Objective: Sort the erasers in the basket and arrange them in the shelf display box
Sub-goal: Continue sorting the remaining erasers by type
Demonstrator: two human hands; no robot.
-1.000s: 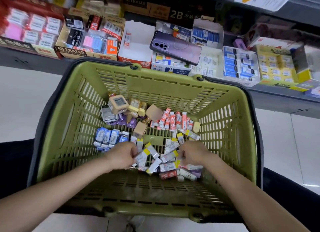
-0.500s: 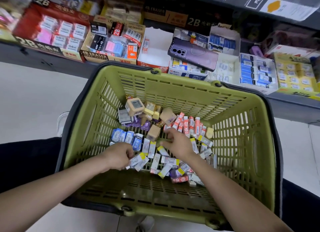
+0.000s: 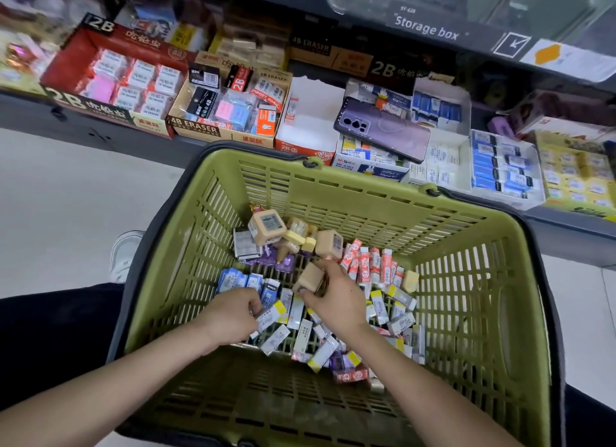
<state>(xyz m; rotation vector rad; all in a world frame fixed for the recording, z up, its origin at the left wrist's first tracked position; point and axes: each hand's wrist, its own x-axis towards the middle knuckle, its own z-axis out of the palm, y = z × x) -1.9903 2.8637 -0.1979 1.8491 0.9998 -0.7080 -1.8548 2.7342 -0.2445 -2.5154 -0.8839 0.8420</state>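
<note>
A green plastic basket (image 3: 476,313) holds several loose erasers: yellow-tipped white ones (image 3: 380,308), red-and-white ones (image 3: 366,263), blue ones (image 3: 240,280) and tan cubes (image 3: 266,228). My left hand (image 3: 230,316) is curled in the pile and pinches a yellow-tipped white eraser (image 3: 271,315). My right hand (image 3: 336,296) grips a tan cube eraser (image 3: 308,278) at the basket's middle. Beyond the basket, display boxes line the shelf; a white box (image 3: 310,126) is nearly empty.
A purple phone (image 3: 383,130) lies across the boxes behind the basket. A red 2B box (image 3: 113,79) and a 4B ERASER box (image 3: 230,106) stand at the left, blue-eraser boxes (image 3: 503,166) at the right. A white shoe (image 3: 125,253) shows on the floor.
My right hand moved forward from the yellow-tipped erasers to the tan cube and closed on it. My left hand stayed in the pile. The view shifted left and up.
</note>
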